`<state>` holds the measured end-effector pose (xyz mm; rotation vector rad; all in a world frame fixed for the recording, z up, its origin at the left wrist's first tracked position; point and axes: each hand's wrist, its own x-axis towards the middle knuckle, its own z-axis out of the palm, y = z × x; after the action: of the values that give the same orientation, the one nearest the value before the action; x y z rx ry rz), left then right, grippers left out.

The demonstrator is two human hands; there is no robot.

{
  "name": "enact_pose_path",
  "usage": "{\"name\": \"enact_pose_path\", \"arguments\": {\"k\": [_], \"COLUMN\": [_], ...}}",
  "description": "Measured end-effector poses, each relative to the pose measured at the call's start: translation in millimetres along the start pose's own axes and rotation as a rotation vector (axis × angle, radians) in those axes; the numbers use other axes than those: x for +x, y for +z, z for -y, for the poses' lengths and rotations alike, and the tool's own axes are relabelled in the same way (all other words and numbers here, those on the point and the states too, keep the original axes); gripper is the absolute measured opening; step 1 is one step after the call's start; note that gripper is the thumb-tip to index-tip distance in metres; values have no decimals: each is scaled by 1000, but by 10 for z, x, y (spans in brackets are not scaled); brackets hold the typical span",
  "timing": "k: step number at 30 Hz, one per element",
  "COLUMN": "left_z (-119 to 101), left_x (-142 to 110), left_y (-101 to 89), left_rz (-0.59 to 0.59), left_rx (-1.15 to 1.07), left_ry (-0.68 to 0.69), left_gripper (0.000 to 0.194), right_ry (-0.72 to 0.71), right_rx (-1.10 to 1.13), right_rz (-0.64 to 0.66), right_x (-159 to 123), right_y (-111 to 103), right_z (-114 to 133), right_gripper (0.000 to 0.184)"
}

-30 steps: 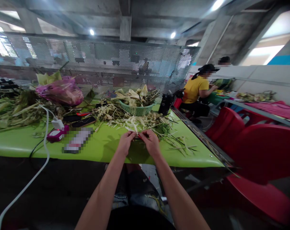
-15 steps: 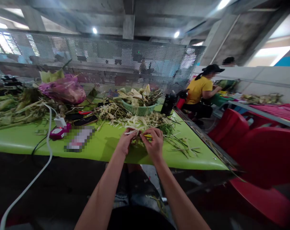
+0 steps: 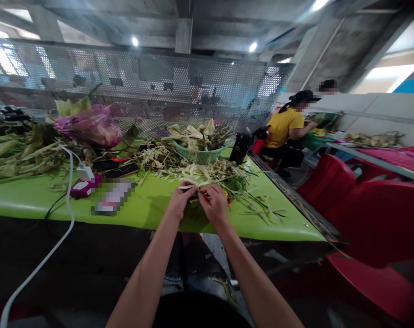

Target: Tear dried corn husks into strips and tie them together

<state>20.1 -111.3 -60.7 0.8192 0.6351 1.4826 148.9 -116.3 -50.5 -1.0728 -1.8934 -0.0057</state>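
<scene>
My left hand (image 3: 179, 202) is closed in a pinch on a pale plant strip (image 3: 186, 187), close to the table's front edge. Fingertips of my right hand (image 3: 215, 205) meet it from the other side. A small red-and-yellow tool (image 3: 228, 198) shows at the outer side of the right hand; most of it is hidden, so its kind is unclear. Just beyond both hands lies a heap of pale, dry plant strips (image 3: 200, 172). Behind the heap stands a green plastic basket (image 3: 203, 157) filled with dried leaves and husks.
Loose stalks (image 3: 264, 207) lie right on the green tabletop (image 3: 288, 228). To the left are a phone-sized dark object (image 3: 121, 171), a magenta device (image 3: 85, 187) with a white cable and a pink plastic bag (image 3: 90, 127). Red chairs (image 3: 374, 223) and a seated co-worker (image 3: 285, 127) are right.
My right hand has turned slightly and shifted a little left. The tool's yellow part sat between its fingers before; now red and yellow show at the hand's outer side.
</scene>
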Motion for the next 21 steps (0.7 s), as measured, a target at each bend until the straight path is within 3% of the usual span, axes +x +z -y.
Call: {"name": "enact_pose_path", "arguments": {"k": [8,16,21], "left_z": [57,16,17], "left_x": [45,22,10], "left_y": [-5,-6,-16], "left_rz": [-87,-80,-31], "left_rx": [28,-65,-33], "left_ry": [32,-37,-72], "left_gripper": [31,29,27], "right_ry": [41,89,95], "right_rx": [146,188,247], "right_rz": [-12,13,-60], "right_x": [6,4,-10], "right_y": [-25,-52,-61], "right_z": [-5,-7,-31], "right_gripper": [13,14,8]}}
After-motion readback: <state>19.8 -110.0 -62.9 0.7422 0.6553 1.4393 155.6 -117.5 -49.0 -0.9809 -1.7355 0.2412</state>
